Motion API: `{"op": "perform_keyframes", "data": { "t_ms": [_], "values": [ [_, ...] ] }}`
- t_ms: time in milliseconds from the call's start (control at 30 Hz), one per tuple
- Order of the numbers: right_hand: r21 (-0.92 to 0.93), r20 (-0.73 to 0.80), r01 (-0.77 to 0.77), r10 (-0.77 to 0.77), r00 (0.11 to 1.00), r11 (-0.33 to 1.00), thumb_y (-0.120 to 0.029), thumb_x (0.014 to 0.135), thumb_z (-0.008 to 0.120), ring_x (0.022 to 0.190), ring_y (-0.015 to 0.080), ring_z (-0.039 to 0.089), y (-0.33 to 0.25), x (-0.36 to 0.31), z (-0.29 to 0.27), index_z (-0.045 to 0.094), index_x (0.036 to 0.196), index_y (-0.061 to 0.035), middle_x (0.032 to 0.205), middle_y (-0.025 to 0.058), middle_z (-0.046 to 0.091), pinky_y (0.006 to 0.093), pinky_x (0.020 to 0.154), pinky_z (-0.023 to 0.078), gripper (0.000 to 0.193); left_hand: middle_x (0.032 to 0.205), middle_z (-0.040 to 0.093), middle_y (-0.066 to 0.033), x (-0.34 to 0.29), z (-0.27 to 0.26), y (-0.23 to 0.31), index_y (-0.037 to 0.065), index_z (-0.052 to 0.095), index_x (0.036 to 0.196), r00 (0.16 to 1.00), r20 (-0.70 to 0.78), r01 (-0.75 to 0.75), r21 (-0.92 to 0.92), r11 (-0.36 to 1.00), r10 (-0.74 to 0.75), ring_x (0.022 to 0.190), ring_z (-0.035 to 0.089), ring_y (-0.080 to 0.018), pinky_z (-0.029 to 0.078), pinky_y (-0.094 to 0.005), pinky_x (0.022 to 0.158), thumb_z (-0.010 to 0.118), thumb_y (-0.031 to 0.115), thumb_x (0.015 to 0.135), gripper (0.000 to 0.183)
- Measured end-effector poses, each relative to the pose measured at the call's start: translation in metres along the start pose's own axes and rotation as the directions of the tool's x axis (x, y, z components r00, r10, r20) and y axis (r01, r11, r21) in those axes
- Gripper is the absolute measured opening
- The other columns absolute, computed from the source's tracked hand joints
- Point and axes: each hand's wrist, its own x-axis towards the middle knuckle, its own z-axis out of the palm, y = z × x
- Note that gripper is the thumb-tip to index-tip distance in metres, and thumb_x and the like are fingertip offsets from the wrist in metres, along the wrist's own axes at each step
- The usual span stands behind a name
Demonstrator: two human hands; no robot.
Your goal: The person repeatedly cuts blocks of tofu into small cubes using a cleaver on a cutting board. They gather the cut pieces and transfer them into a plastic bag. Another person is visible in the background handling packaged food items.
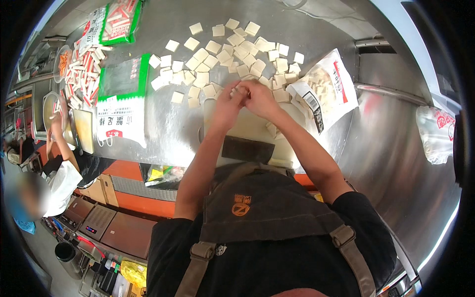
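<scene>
My left hand (228, 106) and my right hand (260, 100) meet above the near edge of a spread of pale square tofu slices (201, 79). Both have curled fingers pinched together around small pale tofu slices, mostly hidden by the fingers. Beneath my wrists lies a whitish cutting board (241, 124). A cleaver with a dark, broad blade (247, 149) rests across the board's near part, close to my apron. Right of my right hand, an opened white bag (324, 91) lies on its side, with more tofu pieces showing through its clear part.
A steel table (168, 133) carries everything. At left are a heap of red-and-white crab sticks (84, 74), a green-and-white bag (121, 119), a second bag (118, 24) and a yellowish board (83, 129). A co-worker's arm (62, 141) reaches toward a round bowl (49, 106).
</scene>
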Motion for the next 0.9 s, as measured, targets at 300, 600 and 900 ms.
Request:
{"op": "perform_keyframes", "data": {
  "t_ms": [300,600,900],
  "values": [
    [-0.096,0.192,0.133,-0.112,0.975,0.987,0.004,0.083,0.064,0.097,0.0402,0.067,-0.017,-0.009,-0.012,0.062,0.124,-0.0053,0.106,0.0208,0.067,0.0464,0.083,0.054,0.042,0.117,0.066,-0.0110,-0.009,-0.013,-0.001,-0.002,0.062,0.132,0.999,-0.003,0.044,-0.213,0.976,-0.046,0.107,0.065,-0.0198,0.059,-0.0360,0.089,0.058,0.007,0.102,0.032],
    [-0.160,0.263,0.150,-0.104,0.959,0.976,-0.004,0.089,0.064,0.098,0.0428,0.069,-0.022,-0.008,-0.014,0.058,0.126,-0.0035,0.110,0.0236,0.070,0.0483,0.082,0.056,0.037,0.120,0.066,-0.0143,-0.008,-0.013,0.005,-0.007,0.060,0.131,0.997,0.074,0.024,0.074,0.997,-0.029,0.106,0.068,-0.0245,0.062,-0.0397,0.089,0.054,0.008,0.102,0.033],
    [-0.166,-0.023,0.123,-0.129,0.991,0.978,-0.001,0.088,0.059,0.083,0.0399,0.070,-0.009,-0.009,0.012,0.065,0.117,-0.0044,0.095,0.0203,0.071,0.0468,0.072,0.057,0.029,0.114,0.068,-0.0152,-0.007,-0.003,0.005,-0.006,0.052,0.140,0.996,-0.077,0.028,-0.194,0.981,-0.044,0.105,0.069,-0.0267,0.060,-0.0450,0.092,0.057,0.015,0.106,0.040]
  ]
}}
